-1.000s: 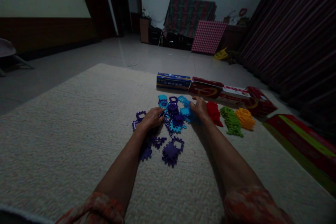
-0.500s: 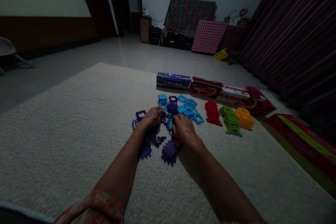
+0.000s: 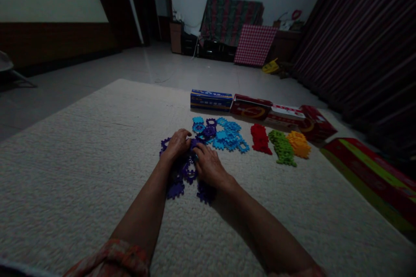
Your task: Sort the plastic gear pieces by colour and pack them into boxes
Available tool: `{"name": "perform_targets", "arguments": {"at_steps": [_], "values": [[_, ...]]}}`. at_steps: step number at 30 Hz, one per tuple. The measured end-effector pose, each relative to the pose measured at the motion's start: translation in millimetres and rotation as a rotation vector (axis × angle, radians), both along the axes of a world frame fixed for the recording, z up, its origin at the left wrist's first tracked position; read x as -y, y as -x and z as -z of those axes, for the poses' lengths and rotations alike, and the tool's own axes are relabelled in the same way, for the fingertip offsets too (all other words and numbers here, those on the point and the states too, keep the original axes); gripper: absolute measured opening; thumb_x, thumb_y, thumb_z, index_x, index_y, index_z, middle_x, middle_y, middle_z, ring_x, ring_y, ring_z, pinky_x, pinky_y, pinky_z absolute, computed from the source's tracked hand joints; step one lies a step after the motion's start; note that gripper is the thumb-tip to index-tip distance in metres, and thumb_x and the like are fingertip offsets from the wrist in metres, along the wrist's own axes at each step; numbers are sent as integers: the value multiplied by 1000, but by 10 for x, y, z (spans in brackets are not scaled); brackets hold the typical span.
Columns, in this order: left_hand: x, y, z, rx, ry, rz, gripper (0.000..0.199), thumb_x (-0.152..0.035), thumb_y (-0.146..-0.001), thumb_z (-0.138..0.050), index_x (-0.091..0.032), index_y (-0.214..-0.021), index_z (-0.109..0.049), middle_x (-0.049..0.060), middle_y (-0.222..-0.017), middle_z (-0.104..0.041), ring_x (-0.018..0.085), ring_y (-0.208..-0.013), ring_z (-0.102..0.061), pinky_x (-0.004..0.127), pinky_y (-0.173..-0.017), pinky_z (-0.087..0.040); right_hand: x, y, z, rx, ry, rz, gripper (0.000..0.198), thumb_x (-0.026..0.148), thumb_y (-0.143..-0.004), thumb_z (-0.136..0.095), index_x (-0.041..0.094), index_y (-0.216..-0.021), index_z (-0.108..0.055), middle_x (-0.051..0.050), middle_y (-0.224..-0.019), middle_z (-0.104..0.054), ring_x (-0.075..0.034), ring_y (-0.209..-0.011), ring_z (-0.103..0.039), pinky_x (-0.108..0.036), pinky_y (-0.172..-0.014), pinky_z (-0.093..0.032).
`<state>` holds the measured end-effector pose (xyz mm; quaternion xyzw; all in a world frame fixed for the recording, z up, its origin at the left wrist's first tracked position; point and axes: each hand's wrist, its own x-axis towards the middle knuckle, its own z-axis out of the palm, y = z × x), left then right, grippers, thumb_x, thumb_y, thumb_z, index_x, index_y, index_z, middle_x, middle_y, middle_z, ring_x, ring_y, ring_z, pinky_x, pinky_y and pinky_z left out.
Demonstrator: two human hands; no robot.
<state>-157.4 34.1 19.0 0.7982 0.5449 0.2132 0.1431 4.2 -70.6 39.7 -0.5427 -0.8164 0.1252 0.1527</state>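
Note:
Dark purple plastic interlocking pieces with toothed edges lie in a loose heap on the pale mat in front of me. My left hand curls its fingers on purple pieces at the heap's upper left side. From the right, my right hand bends its fingers over purple pieces, its fingertips close to the left hand's. Between the fingertips a purple piece shows. Light blue pieces are piled just beyond my right hand, with a few purple ones beside them. Parts under both palms are hidden.
Red pieces, green pieces and yellow-orange pieces form separate piles to the right. Behind stand a blue box and red-and-white boxes. A long red-and-green box lines the right edge of the mat.
Both hands have moved slightly left and closer together. My right hand has drawn purple pieces from beside the light blue pile toward the left hand. The view has shifted slightly.

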Motion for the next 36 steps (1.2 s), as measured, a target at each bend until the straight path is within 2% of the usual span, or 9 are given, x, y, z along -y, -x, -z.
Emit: {"name": "perform_targets", "arguments": {"at_steps": [3,6,8,11,14,19,25,31,36], "values": [[-38,57,2,28,-48,-54,38,-10,-87,-49,-14,-117,-72,14,-125,-70,28,-123,-63,40,-113,-46,-136,-145,17,-167,-73,-98,43,4,-89,-48,17,-127,-62,-15,-141,-59,-25,-130,-54,-41,-109,-45],[-54,68,-21,62,-80,-5,37,-14,-91,-47,-20,-116,-74,9,-124,-71,25,-123,-64,41,-114,-47,-256,-366,-9,-228,-118,-2,38,1,-87,-47,18,-116,-66,-13,-120,-67,-24,-116,-61,-38,-103,-48],[-46,58,-44,67,-59,68,34,-21,-94,-49,-21,-118,-74,10,-130,-69,25,-125,-63,42,-115,-46,-283,-471,-25,-183,-84,38,30,7,-90,-53,17,-115,-67,-13,-115,-67,-26,-112,-62,-40,-101,-48],[-20,35,-61,46,21,157,35,-33,-93,-60,-23,-124,-72,9,-141,-64,27,-133,-58,43,-117,-44,-248,-496,-17,-76,16,3,32,19,-89,-65,17,-121,-65,-14,-119,-66,-28,-111,-61,-41,-98,-48],[5,23,-60,-1,99,195,45,-39,-87,-70,-24,-130,-68,9,-148,-59,29,-138,-54,44,-119,-41,-200,-430,21,-43,42,-52,39,21,-86,-70,18,-124,-62,-13,-128,-63,-27,-116,-57,-39,-100,-46],[51,45,-125,-34,156,213,50,-29,-87,-67,-24,-136,-64,8,-145,-63,27,-135,-57,38,-117,-42,-187,-365,54,-74,44,-52,29,24,-87,-69,20,-114,-61,-10,-118,-64,-25,-109,-57,-37,-95,-46],[46,78,-178,-62,129,122,49,-18,-83,-61,-22,-132,-66,10,-139,-65,25,-130,-61,36,-115,-45,-174,-359,67,-36,27,45,28,15,-85,-60,18,-114,-62,-14,-117,-63,-27,-108,-57,-38,-96,-46],[12,138,-134,-76,105,75,52,-11,-81,-56,-22,-131,-67,11,-139,-65,26,-130,-60,36,-116,-44,-170,-397,67,-52,17,15,62,10,-77,-59,22,-138,-55,-15,-133,-59,-28,-120,-55,-40,-101,-45],[64,121,-201,-192,140,39,53,-19,-85,-58,-19,-137,-62,14,-157,-49,28,-145,-47,42,-121,-37,-162,-363,27,4,40,-10,60,13,-80,-59,21,-140,-56,-14,-137,-57,-28,-121,-53,-40,-104,-44]]}}
